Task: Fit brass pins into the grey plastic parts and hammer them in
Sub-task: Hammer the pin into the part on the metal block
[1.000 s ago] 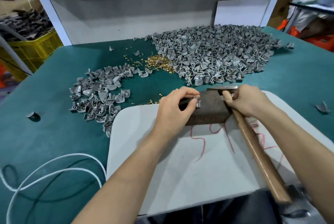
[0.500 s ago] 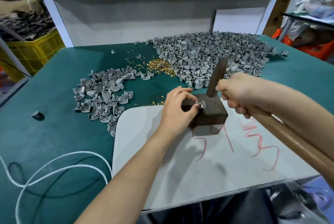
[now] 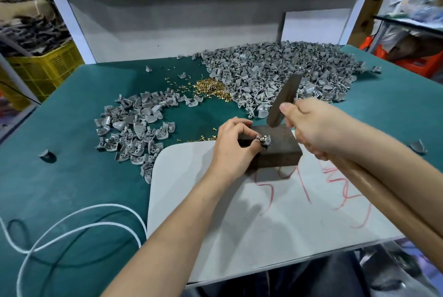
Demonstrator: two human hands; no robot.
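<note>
My left hand (image 3: 233, 147) pinches a small grey plastic part (image 3: 263, 139) with a brass pin in it, holding it on top of a dark metal block (image 3: 281, 147). My right hand (image 3: 314, 126) grips the wooden handle of a hammer (image 3: 284, 101). The hammer's dark head is raised, with its face just above the block's far edge, a little behind the part. A pile of loose brass pins (image 3: 212, 88) lies on the green table beyond the block.
A big heap of grey parts (image 3: 282, 74) fills the back right of the green table (image 3: 60, 105); a smaller heap (image 3: 136, 126) lies at left. The block stands on a white board (image 3: 239, 224) with red scribbles. White and dark cables (image 3: 72, 227) loop at front left. A yellow crate (image 3: 45, 69) stands beyond the table's left edge.
The hammer, lying flat behind the block a second ago, has been swung up by my right hand so its head stands raised. My left hand still holds the part on the block.
</note>
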